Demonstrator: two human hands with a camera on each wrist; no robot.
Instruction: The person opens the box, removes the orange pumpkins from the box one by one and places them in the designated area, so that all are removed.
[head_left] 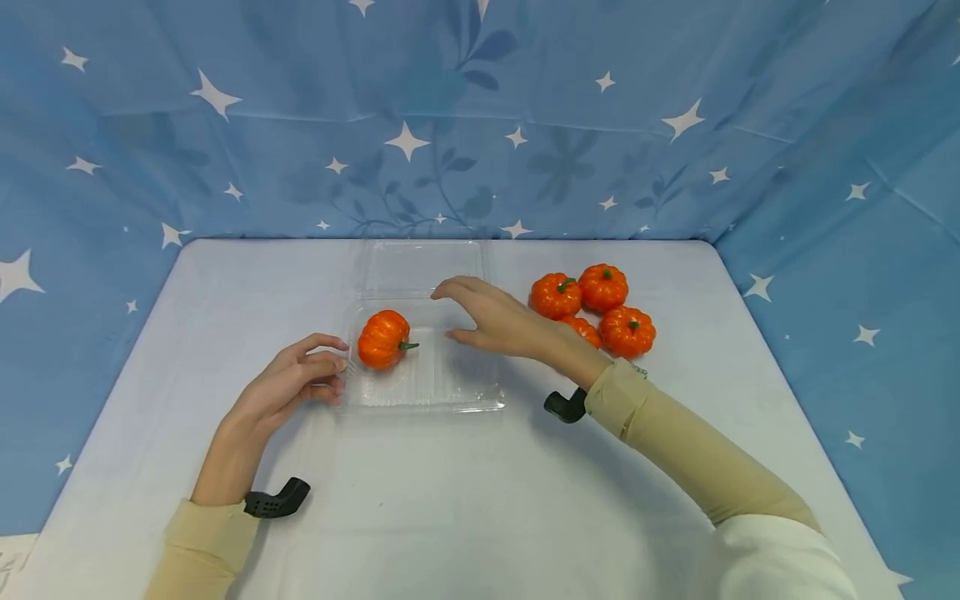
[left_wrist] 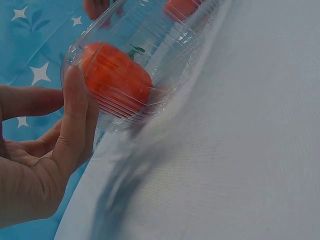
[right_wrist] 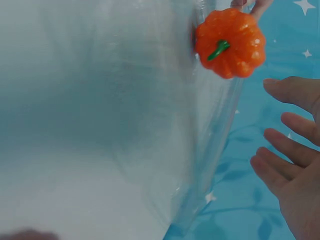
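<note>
One small orange pumpkin with a green stem lies in the left part of a clear plastic clamshell box. The box's lid is folded back away from me. Against the box's left end, my left hand touches the outer wall with loosely bent fingers, also seen close up in the left wrist view. My right hand hovers over the right part of the box, thumb and fingers apart, holding nothing. In the right wrist view, its fingers are spread, away from the pumpkin.
To the right of the box several more orange pumpkins sit in a group, one partly hidden by my right forearm. All stand on a white-covered table. A blue star-patterned curtain surrounds its back and sides.
</note>
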